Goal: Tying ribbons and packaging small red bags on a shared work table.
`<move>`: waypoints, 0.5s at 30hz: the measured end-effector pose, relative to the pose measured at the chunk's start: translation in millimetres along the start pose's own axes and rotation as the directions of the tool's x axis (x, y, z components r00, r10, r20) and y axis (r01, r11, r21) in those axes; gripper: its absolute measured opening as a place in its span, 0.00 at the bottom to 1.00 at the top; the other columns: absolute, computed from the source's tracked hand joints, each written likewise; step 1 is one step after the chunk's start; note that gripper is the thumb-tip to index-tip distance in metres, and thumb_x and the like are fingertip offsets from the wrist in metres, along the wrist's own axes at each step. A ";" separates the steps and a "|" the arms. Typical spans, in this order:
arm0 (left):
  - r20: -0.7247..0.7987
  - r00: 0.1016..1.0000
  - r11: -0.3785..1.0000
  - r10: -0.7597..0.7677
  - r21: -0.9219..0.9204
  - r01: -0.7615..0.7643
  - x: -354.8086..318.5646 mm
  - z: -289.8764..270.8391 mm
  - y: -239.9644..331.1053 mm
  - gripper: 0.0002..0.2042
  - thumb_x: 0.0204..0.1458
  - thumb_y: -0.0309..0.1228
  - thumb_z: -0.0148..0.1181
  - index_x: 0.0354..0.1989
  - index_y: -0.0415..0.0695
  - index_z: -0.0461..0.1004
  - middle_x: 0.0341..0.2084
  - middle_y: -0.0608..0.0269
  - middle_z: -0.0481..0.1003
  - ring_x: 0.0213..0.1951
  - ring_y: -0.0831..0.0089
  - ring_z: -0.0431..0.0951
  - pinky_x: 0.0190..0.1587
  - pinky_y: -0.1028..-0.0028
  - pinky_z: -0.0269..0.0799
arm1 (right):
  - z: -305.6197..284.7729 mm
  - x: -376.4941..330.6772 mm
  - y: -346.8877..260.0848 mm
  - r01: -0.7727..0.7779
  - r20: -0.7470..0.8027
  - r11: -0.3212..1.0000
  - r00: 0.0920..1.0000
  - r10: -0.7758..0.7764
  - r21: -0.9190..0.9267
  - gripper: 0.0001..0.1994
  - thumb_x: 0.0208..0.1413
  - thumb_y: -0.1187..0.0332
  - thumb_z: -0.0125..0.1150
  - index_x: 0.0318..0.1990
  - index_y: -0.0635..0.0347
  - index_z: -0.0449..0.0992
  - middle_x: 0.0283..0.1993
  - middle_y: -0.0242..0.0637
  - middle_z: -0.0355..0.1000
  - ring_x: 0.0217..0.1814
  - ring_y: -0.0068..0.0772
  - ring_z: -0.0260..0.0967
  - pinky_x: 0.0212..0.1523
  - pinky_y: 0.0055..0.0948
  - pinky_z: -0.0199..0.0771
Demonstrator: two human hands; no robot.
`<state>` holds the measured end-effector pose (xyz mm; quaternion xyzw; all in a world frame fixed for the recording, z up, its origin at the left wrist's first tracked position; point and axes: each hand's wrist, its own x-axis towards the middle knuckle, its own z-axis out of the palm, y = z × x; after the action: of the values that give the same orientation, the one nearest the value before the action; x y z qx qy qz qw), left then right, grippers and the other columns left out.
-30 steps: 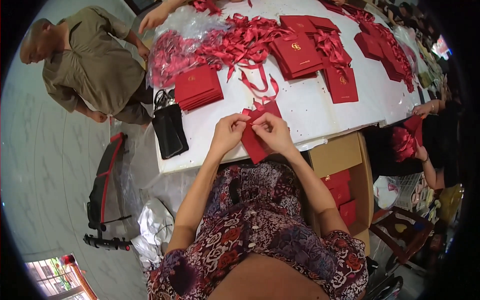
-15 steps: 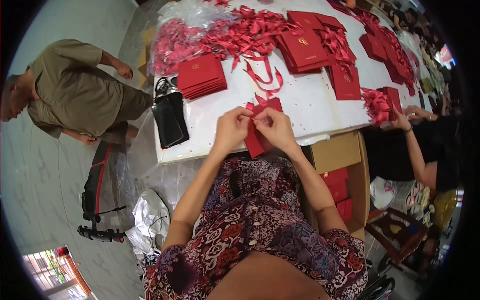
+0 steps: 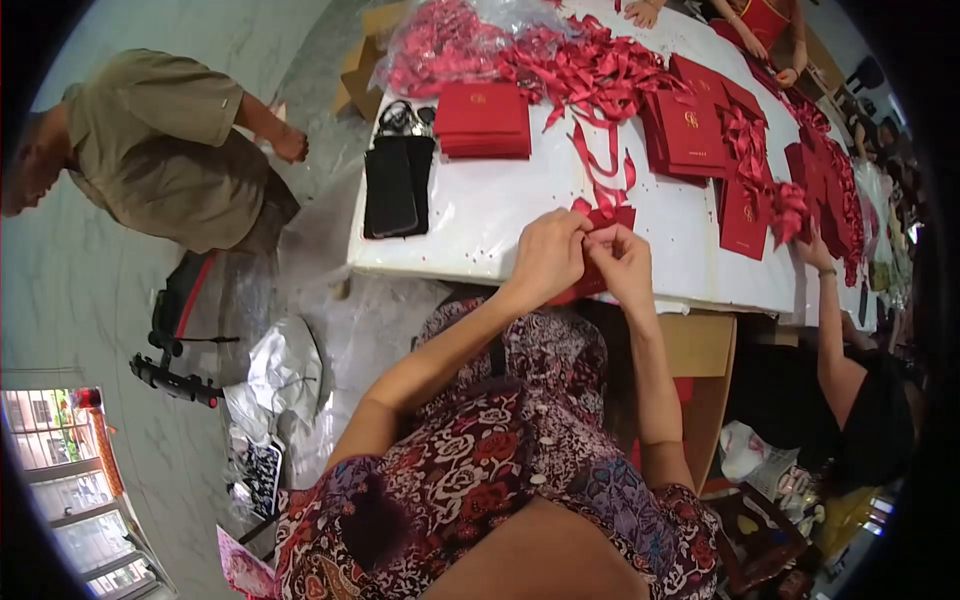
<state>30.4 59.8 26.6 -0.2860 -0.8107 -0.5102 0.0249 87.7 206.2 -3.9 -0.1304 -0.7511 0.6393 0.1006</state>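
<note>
Near the table's front edge, my left hand (image 3: 550,255) and my right hand (image 3: 622,265) meet over a flat red paper packet (image 3: 618,216). Both are closed in a pinch, fingertips close together on red ribbon at the packet; the exact grip is partly hidden by the fingers. The packet's lower part shows below and between my hands. Just beyond it, a looped length of red ribbon (image 3: 603,175) lies on the white tabletop (image 3: 480,215).
A stack of red packets (image 3: 484,120) stands at the back left beside a black phone (image 3: 390,195). Farther back lies a heap of red ribbons (image 3: 600,65); more packets (image 3: 690,130) are to the right. An open cardboard box (image 3: 700,345) sits below. Other people work around the table.
The view has swung, so the table and my hands appear farther right. My hands stay pinched at the packet. At the right, another person's hand has reached toward the ribbons.
</note>
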 end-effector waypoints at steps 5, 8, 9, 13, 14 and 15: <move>-0.042 0.995 0.995 0.095 0.044 -0.093 -4.1 30.0 9.3 0.06 0.48 0.20 0.55 0.34 0.38 0.76 0.30 0.47 0.76 0.37 0.49 0.77 0.40 0.57 0.73 | -25.6 -4.9 -5.0 -0.096 0.038 0.986 0.995 0.091 0.136 0.03 0.55 0.76 0.63 0.34 0.67 0.78 0.30 0.28 0.76 0.31 0.13 0.69 0.33 0.16 0.68; -0.027 0.991 0.991 0.129 0.051 -0.127 -8.3 44.9 11.6 0.05 0.45 0.20 0.56 0.31 0.39 0.75 0.28 0.48 0.74 0.35 0.49 0.76 0.39 0.57 0.72 | -32.1 -18.0 -18.6 -0.002 -0.059 0.998 0.998 -0.002 -0.067 0.03 0.55 0.75 0.63 0.33 0.67 0.77 0.29 0.28 0.76 0.30 0.14 0.69 0.32 0.16 0.69; -0.029 0.989 0.989 0.143 0.049 -0.142 -8.3 46.7 10.7 0.05 0.45 0.20 0.56 0.31 0.39 0.74 0.27 0.49 0.73 0.34 0.49 0.76 0.38 0.56 0.72 | -27.5 -22.3 -29.7 0.008 -0.075 0.966 0.997 -0.028 -0.259 0.04 0.56 0.75 0.63 0.33 0.67 0.77 0.29 0.28 0.75 0.29 0.14 0.69 0.32 0.17 0.69; -0.018 0.992 0.991 0.124 0.043 -0.123 -6.9 51.0 2.6 0.04 0.45 0.20 0.56 0.30 0.38 0.74 0.28 0.48 0.74 0.34 0.50 0.76 0.38 0.57 0.72 | -28.9 -19.2 -21.3 0.031 -0.071 0.901 0.995 -0.068 -0.433 0.04 0.58 0.74 0.62 0.33 0.67 0.77 0.29 0.27 0.75 0.30 0.14 0.69 0.32 0.17 0.69; -0.020 0.992 0.992 0.123 0.042 -0.122 -5.8 51.1 1.5 0.04 0.45 0.20 0.56 0.30 0.38 0.74 0.28 0.48 0.74 0.34 0.50 0.76 0.38 0.57 0.72 | -32.7 -16.1 -13.0 0.032 -0.068 0.900 0.995 -0.068 -0.434 0.04 0.58 0.74 0.62 0.33 0.67 0.77 0.29 0.27 0.75 0.30 0.14 0.69 0.32 0.17 0.69; -0.017 0.994 0.993 0.112 0.027 -0.112 -3.8 51.0 0.7 0.04 0.45 0.20 0.56 0.31 0.38 0.75 0.28 0.48 0.75 0.34 0.50 0.76 0.38 0.57 0.72 | -38.1 -11.0 -2.9 0.010 -0.041 0.972 0.999 -0.020 -0.236 0.04 0.58 0.74 0.62 0.34 0.67 0.77 0.29 0.28 0.76 0.30 0.14 0.69 0.33 0.17 0.69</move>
<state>46.8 101.3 1.5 -0.3258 -0.7997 -0.5002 0.0648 110.1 237.8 5.3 -0.1493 -0.8202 0.5421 0.1053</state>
